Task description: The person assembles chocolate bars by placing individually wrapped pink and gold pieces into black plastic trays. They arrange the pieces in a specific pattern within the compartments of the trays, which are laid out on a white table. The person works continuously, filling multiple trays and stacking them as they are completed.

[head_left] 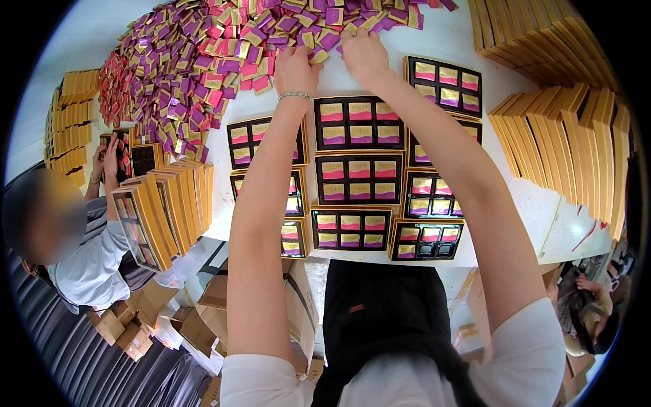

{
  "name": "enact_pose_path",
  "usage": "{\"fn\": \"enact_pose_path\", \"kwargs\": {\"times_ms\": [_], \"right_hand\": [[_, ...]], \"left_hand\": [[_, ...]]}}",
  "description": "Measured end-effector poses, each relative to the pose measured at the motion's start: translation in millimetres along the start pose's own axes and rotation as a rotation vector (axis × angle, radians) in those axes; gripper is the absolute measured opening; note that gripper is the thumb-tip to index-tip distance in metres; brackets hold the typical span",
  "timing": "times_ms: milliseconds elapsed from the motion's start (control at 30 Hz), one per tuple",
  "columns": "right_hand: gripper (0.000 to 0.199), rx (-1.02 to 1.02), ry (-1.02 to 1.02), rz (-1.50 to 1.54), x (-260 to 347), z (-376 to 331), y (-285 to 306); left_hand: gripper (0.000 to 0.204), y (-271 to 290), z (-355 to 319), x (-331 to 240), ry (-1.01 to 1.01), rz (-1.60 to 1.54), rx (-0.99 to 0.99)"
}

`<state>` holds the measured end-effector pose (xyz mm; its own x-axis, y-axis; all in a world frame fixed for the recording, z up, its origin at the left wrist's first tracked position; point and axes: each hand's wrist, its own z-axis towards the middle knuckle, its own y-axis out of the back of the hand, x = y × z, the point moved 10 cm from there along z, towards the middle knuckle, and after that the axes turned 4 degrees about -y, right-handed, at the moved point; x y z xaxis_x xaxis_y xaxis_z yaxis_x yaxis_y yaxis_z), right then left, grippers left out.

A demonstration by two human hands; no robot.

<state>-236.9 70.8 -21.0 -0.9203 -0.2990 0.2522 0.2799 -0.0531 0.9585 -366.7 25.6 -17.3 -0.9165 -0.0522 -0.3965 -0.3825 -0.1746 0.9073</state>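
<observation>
Both hands, left hand [295, 69] and right hand [364, 55], reach into the heap of purple-and-gold wrapped packets [203, 61], apparently pinching some. Stretched forearms could nudge the open trays [358, 123] below, scattering pieces.

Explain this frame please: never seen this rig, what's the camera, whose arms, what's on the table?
There is no machine here. One fisheye camera worn on a person's head looks down, so straight edges bend near the rim. The two bare forearms rising from the bottom are the wearer's own. The left hand, with a beaded bracelet, and the right hand both reach into the heap of small purple, pink and gold wrapped squares; whether either grips one is hidden. On the white table nearer the wearer lie open black trays with gold rims, mostly filled with those squares. Stacks of flat gold box lids stand to the right. Another person in a grey shirt works at the left.
</observation>
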Motion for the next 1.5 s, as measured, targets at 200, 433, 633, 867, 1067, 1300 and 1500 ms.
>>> {"fn": "enact_pose_path", "kwargs": {"times_ms": [200,433,633,867,1067,1300,1500], "right_hand": [[0.025,0.114,-0.006,0.311,-27.2,-7.2,-9.3],[0.02,0.255,-0.161,0.999,-56.5,-28.9,6.3],[0.024,0.185,-0.045,1.307,-70.8,-110.5,107.0],[0.025,0.217,-0.246,1.311,-111.4,-216.3,150.3],[0.016,0.07,-0.55,0.691,-151.6,-339.2,172.3],[0.017,0.255,-0.004,0.226,-106.5,-400.0,138.3],[0.023,0.095,0.036,0.255,-104.1,-420.1,142.9]], "left_hand": [[0.038,-11.4,6.8,2.9,0.021,-0.063,0.136],[0.036,-14.0,5.5,-5.6,0.092,-0.001,0.168],[0.031,-21.2,11.2,-1.0,-0.019,0.118,0.196],[0.034,1.6,5.6,-0.2,0.001,-0.236,0.096],[0.013,-3.8,-206.3,-149.5,0.08,-0.94,0.493],[0.015,-10.5,-341.3,-222.1,-0.251,-0.732,0.215],[0.028,-7.1,-364.0,-243.5,-0.476,-0.278,0.123]]}}
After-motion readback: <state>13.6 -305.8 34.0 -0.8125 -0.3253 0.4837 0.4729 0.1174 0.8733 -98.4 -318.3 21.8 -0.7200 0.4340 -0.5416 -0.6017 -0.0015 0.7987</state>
